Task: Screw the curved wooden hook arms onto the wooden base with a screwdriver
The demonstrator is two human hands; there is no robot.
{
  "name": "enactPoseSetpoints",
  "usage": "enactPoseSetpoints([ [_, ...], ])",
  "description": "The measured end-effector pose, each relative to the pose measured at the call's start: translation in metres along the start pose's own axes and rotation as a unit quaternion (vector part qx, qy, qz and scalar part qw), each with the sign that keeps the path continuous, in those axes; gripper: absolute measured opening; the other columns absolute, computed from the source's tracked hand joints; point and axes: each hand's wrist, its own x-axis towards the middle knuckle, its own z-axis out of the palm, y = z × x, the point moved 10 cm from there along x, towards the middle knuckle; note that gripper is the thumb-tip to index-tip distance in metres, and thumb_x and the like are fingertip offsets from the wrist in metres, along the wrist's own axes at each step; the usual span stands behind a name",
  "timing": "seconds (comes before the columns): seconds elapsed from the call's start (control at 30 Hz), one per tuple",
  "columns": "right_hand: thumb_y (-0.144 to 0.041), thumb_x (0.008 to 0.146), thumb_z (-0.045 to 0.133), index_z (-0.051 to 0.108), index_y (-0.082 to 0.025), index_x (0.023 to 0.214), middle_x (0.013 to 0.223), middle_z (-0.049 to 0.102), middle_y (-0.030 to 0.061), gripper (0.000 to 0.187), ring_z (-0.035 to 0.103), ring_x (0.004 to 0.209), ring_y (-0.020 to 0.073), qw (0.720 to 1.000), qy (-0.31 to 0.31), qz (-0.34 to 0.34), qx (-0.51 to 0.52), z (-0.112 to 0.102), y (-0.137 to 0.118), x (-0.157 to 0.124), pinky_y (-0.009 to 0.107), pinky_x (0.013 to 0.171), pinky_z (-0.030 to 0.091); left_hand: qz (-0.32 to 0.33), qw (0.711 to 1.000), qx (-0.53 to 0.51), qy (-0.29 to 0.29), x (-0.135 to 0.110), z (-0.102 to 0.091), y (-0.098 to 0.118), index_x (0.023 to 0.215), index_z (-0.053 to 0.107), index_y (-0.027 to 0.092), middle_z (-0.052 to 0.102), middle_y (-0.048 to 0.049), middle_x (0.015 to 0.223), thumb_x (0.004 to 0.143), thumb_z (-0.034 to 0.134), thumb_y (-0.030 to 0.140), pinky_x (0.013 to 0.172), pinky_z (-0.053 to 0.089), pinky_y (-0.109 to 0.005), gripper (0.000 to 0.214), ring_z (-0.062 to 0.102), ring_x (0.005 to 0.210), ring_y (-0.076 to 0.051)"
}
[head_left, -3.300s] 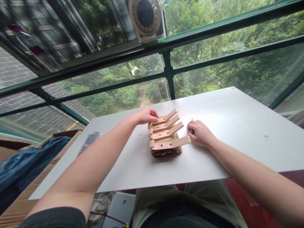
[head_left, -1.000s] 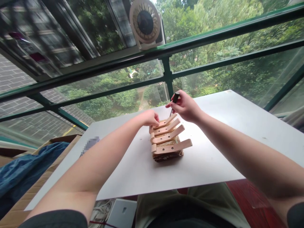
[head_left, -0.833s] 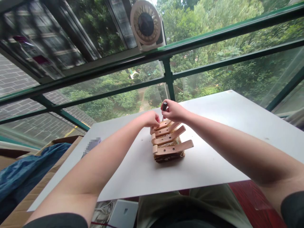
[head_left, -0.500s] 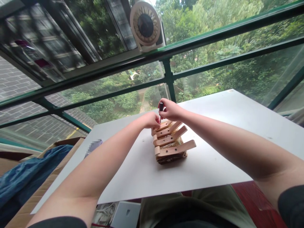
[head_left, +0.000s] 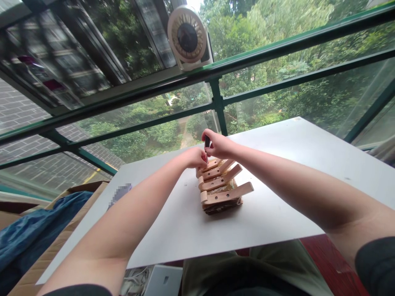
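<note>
My right hand (head_left: pixel 216 144) is closed around the black handle of a screwdriver (head_left: pixel 207 142), held upright with its shaft pointing down. Beside the tip, my left hand (head_left: pixel 196 158) is pinched at the far wooden hook (head_left: pixel 212 164); what its fingertips hold is hidden. Several pale wooden hooks, among them the nearest one (head_left: pixel 237 192), lie side by side across a rough, bark-edged wooden block (head_left: pixel 224 206). Dark screw heads show in these hooks. Their curved ends point left and their straight ends stick out to the right.
The block stands on a white table (head_left: pixel 173 222) beside a green-framed window. A round fan (head_left: pixel 187 37) sits on the window rail. At the left, a cardboard box (head_left: pixel 78 230) holds blue cloth (head_left: pixel 46 230). A pixelated item (head_left: pixel 119 195) lies on the table's left edge.
The screwdriver and my right hand have shifted very slightly left and down. My left hand keeps its pinch at the far hook. The whole view has moved a little.
</note>
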Motion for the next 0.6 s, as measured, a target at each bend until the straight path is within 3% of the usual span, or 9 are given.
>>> enactPoseSetpoints([
  [0.43, -0.018, 0.076, 0.055, 0.047, -0.022, 0.097, 0.081, 0.062, -0.0002, 0.023, 0.05, 0.065, 0.0129, 0.998, -0.015, -0.002, -0.067, -0.001, -0.005, -0.004, 0.023, 0.057, 0.034, 0.024, 0.995, -0.095, 0.032, 0.014, 0.002, -0.013, 0.059, 0.068, 0.02, 0.066, -0.0029, 0.062, 0.053, 0.074, 0.024, 0.055, 0.041, -0.029, 0.01, 0.059, 0.063, -0.021],
  [0.6, -0.02, 0.075, 0.059, 0.049, -0.022, 0.094, 0.08, 0.062, -0.0006, 0.021, 0.05, 0.064, 0.0126, 0.994, -0.029, -0.019, -0.103, 0.0, -0.013, 0.0, 0.023, 0.056, 0.033, 0.069, 0.968, -0.231, 0.069, 0.002, -0.004, -0.028, 0.079, 0.074, 0.019, 0.074, -0.0069, 0.083, 0.066, 0.073, 0.043, 0.066, 0.047, -0.031, 0.027, 0.065, 0.078, -0.023],
])
